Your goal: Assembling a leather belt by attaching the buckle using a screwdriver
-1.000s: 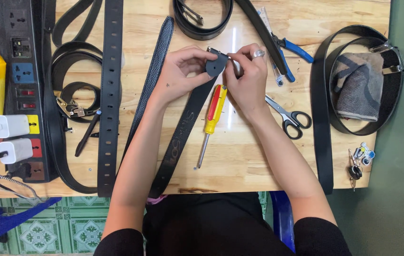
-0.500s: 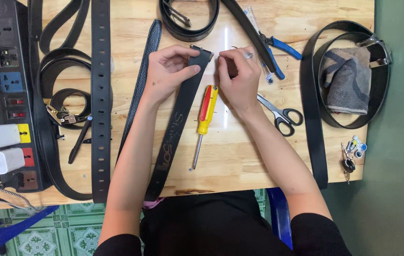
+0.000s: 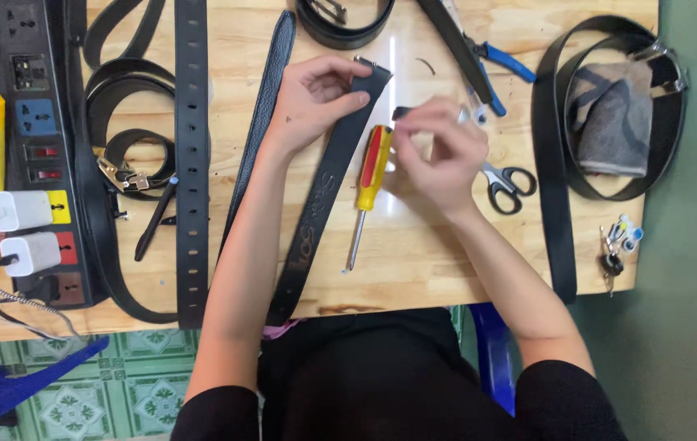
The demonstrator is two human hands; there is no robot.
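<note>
Wooden workbench (image 3: 446, 269) — my left hand (image 3: 316, 102) pinches the black belt's (image 3: 324, 196) far end; my right hand (image 3: 438, 151), just beside, grips a small dark piece (image 3: 402, 113).

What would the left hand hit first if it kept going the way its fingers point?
Likely nothing beyond the black belt end that the left hand already pinches; past it lies bare wooden table, though height is unclear.
</note>
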